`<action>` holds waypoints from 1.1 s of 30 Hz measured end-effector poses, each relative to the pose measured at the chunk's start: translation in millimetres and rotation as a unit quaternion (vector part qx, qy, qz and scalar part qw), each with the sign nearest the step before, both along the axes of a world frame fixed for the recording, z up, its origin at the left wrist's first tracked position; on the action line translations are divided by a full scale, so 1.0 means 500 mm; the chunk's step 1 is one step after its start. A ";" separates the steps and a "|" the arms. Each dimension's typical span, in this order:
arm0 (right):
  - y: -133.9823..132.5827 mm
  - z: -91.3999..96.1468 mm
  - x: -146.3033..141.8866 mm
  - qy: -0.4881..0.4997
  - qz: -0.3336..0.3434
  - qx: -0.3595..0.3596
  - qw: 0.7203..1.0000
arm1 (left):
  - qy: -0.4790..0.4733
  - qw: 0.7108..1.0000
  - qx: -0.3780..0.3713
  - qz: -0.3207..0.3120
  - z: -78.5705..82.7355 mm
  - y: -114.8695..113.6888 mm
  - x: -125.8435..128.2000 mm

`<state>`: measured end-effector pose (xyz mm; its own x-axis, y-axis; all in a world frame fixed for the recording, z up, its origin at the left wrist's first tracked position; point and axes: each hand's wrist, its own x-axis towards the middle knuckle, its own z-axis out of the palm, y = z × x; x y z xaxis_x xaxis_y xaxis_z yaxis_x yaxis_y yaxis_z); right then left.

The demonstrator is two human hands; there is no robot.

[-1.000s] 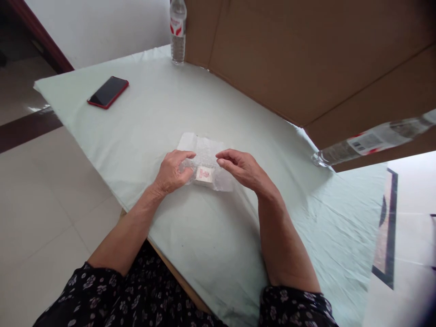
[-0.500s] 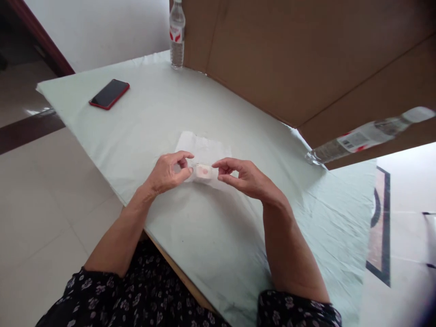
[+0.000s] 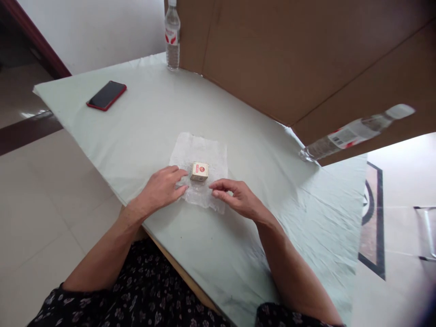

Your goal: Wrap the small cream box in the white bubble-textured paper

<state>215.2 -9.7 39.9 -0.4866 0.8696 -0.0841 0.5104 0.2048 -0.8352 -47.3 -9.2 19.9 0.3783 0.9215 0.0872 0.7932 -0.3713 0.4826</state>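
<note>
A small cream box (image 3: 200, 171) with red print sits on a spread-out, thin white translucent wrapping sheet (image 3: 200, 147), textured like bubble wrap. To the left of the box is my left hand (image 3: 163, 185), thumb and fingers apart, its tips over the sheet's left side. On the other side, my right hand (image 3: 236, 196) hovers by the sheet's right edge with a gap between thumb and forefinger. Neither hand touches the box, and I see nothing held in them.
A phone in a red case (image 3: 106, 95) lies on the pale green tablecloth (image 3: 136, 122) at the far left. One water bottle (image 3: 172, 38) stands at the back; another bottle (image 3: 354, 134) is at the right. Behind them rises a large brown cardboard panel (image 3: 272, 59).
The sheet's near part, which covered the box, now lies folded out toward me, and the box is uncovered. Both hands have moved nearer to me and released the sheet or drawn off it.
</note>
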 end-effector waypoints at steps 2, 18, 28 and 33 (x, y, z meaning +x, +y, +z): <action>0.013 0.006 -0.008 0.000 -0.053 0.050 0.997 | 0.008 0.999 0.041 -0.009 -0.004 0.000 0.010; 0.086 -0.047 0.067 -0.068 -0.237 0.190 0.950 | 0.042 0.999 -0.016 -0.010 -0.054 -0.004 0.018; 0.087 -0.127 0.175 -0.114 -0.375 0.193 0.899 | 0.055 0.998 -0.018 -0.013 -0.048 -0.007 0.021; 0.045 -0.068 0.124 -0.130 -0.331 0.309 0.882 | 0.059 0.998 -0.019 -0.006 -0.048 -0.007 0.020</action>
<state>277.0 12.8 5.8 0.1102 0.8745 0.4723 0.8464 0.1665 -0.5058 -37.3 -12.9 -4.1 0.3953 0.9185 0.0060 0.8410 -0.3646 0.3997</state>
